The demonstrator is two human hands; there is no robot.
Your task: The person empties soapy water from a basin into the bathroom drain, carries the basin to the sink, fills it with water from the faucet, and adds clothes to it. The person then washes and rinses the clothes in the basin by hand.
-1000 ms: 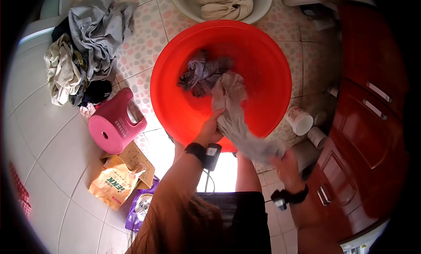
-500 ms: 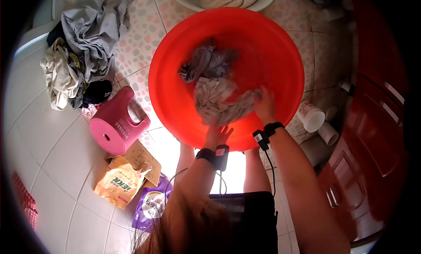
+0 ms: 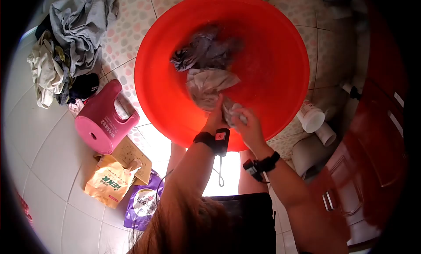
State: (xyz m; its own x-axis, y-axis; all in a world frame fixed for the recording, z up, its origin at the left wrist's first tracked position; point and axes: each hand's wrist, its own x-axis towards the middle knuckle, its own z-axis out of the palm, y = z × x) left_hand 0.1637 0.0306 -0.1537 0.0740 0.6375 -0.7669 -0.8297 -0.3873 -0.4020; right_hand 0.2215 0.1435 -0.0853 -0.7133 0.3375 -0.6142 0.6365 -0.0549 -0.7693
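A large red basin (image 3: 280, 100) stands on the floor in front of me. In it a light grey-beige cloth (image 3: 206, 85) lies bunched, its near end gathered up between my hands. My left hand (image 3: 215, 117) is closed on the cloth's near part, the thumb pointing up. Close on its right, my right hand (image 3: 249, 127) grips the bunched end with bent fingers. Just beyond the light cloth lies a darker grey-purple cloth (image 3: 204, 48), which neither hand touches. Both wrists wear black bands with small boxes and cables.
A pink stool (image 3: 98, 124) lies on its side to the left, with piled clothes (image 3: 76, 35) beyond it. Nearer are an orange bag (image 3: 109, 179) and a purple bag (image 3: 142, 203). At the right are a white tub (image 3: 312, 118) and red cabinets (image 3: 351, 175).
The right hand moved from the cloth's outstretched end back beside the left hand. The left hand's spread fingers have closed. The cloth's near end is now bunched, and the view has shifted.
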